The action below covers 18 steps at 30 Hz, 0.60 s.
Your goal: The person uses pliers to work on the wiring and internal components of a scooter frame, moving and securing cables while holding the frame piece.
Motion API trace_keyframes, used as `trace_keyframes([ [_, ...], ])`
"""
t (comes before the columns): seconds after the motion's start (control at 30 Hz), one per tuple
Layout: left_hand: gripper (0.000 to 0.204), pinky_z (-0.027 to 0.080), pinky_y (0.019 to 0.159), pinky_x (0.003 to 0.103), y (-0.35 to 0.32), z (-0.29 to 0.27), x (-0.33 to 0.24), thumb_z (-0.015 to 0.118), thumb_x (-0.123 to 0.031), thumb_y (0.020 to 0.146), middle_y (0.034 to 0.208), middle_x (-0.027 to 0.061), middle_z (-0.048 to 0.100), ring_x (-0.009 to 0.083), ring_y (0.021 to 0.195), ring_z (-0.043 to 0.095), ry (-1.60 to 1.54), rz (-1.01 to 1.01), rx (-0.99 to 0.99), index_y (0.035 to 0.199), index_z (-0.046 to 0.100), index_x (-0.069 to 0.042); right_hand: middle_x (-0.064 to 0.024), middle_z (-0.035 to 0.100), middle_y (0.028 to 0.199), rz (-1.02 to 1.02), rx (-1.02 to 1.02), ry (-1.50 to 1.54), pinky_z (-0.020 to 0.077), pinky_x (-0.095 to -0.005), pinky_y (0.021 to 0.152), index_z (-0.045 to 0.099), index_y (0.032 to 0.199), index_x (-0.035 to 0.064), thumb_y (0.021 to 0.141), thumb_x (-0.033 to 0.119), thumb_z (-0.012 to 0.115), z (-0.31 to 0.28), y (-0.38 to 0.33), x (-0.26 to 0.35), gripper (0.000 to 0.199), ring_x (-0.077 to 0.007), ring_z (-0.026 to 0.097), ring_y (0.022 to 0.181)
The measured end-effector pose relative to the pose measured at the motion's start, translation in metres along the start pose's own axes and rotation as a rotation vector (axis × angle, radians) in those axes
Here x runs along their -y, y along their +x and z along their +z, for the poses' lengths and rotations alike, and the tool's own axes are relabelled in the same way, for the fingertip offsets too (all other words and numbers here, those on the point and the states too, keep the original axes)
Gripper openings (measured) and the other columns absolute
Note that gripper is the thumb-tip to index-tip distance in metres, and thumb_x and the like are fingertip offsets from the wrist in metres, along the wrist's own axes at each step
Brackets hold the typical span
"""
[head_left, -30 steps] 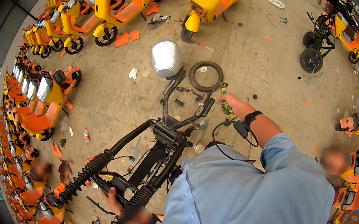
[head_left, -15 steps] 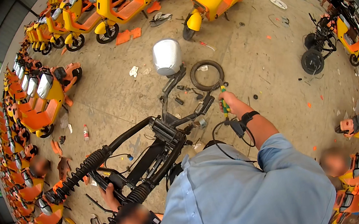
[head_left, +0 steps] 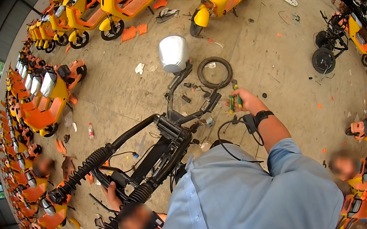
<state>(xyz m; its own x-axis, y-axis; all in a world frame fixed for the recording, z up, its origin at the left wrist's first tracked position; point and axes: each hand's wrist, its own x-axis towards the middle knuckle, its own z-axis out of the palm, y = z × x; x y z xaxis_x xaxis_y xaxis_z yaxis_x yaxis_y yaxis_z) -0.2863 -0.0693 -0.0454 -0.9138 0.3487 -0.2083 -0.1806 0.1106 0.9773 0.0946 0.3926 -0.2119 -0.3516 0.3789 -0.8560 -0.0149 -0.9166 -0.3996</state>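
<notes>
A stripped black scooter frame (head_left: pixel 145 159) with coil-spring shock absorbers leans across in front of me. Low on the left, my left hand (head_left: pixel 112 195) is closed round a dark bar of this frame; part of the hand is hidden. Out to the right, my right hand (head_left: pixel 249 101) holds pliers (head_left: pixel 239 101) with green and yellow handles. The handles stand apart, and the dark jaws point away from me, clear of the frame. Beyond the frame's far end is a saddle (head_left: pixel 174 54) with a silver cover.
A loose tyre (head_left: pixel 200 80) lies on the concrete floor past the pliers, with small dark parts near it. Yellow and orange scooters (head_left: pixel 130 2) stand in rows at the far side and left. A plastic bottle (head_left: pixel 90 130) is on the floor. Another stripped frame (head_left: pixel 324 61) stands right.
The pliers' handles have spread apart in my right hand, which has shifted slightly to the right. My left hand stays on the frame. The whole view has shifted a little.
</notes>
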Motion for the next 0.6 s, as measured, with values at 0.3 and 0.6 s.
trace_keyframes([
  [0.3,0.048,0.052,0.059,0.031,-0.012,0.02,-0.015,0.064,-0.019,0.082,0.092,0.0091,0.057,0.0186,0.07,0.062,-0.111,0.01,-0.004,0.124,0.049,-0.001,-0.0126,0.056,0.087,-0.304,-0.117,-0.167,0.0494,-0.0361,0.061,0.048,0.115,0.0003,0.087,0.011,0.06,-0.007,-0.011,-0.016,0.032,-0.0203,0.057,0.071],
  [0.6,0.046,0.055,0.056,0.03,-0.004,0.022,-0.005,0.065,-0.021,0.082,0.085,0.0104,0.062,0.0208,0.063,0.065,-0.088,0.021,-0.028,0.121,0.049,-0.002,-0.0186,0.057,0.119,-1.122,-0.445,-0.687,0.0502,-0.0375,0.081,0.03,0.146,0.005,0.084,0.01,0.064,0.036,-0.041,-0.002,0.07,-0.0291,0.062,0.098],
])
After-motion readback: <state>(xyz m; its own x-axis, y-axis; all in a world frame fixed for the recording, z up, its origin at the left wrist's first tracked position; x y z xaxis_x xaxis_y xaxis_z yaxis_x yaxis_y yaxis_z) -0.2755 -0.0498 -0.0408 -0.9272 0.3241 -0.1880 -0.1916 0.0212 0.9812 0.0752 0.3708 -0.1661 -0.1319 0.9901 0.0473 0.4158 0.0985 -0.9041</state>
